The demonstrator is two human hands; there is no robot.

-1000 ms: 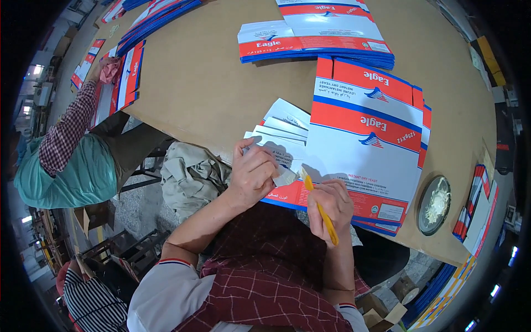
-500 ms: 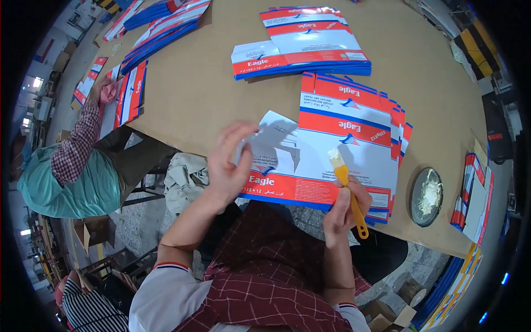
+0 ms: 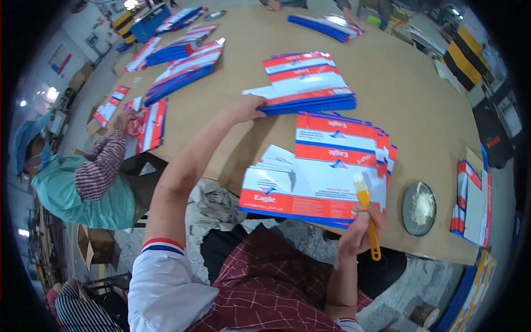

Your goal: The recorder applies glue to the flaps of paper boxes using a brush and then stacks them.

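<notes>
My right hand (image 3: 358, 231) is closed around the yellow handle of a brush (image 3: 363, 195), whose bristles point up and carry pale paste. It hovers over the front edge of a fanned pile of flat printed cartons (image 3: 332, 191), coloured red, white and blue, with glue flaps showing at its left. My left arm reaches forward across the table. At its end, my left hand (image 3: 247, 108) grips the left corner of a second stack of flat cartons (image 3: 312, 97), fingertips on top and thumb lower. Right of the near pile lies a round dish of white paste (image 3: 418, 209).
The brown tabletop (image 3: 420, 110) carries more carton stacks (image 3: 185, 71) at the far left and another stack (image 3: 326, 27) at the far edge. A co-worker (image 3: 88, 185) handles cartons at the left. Folded cartons (image 3: 470, 202) stand at the right edge. Other people's hands show at the far side.
My left hand has moved from above the near pile forward to the farther stack's left corner. The brush and right hand sit slightly lower and to the right. The view has tilted up.
</notes>
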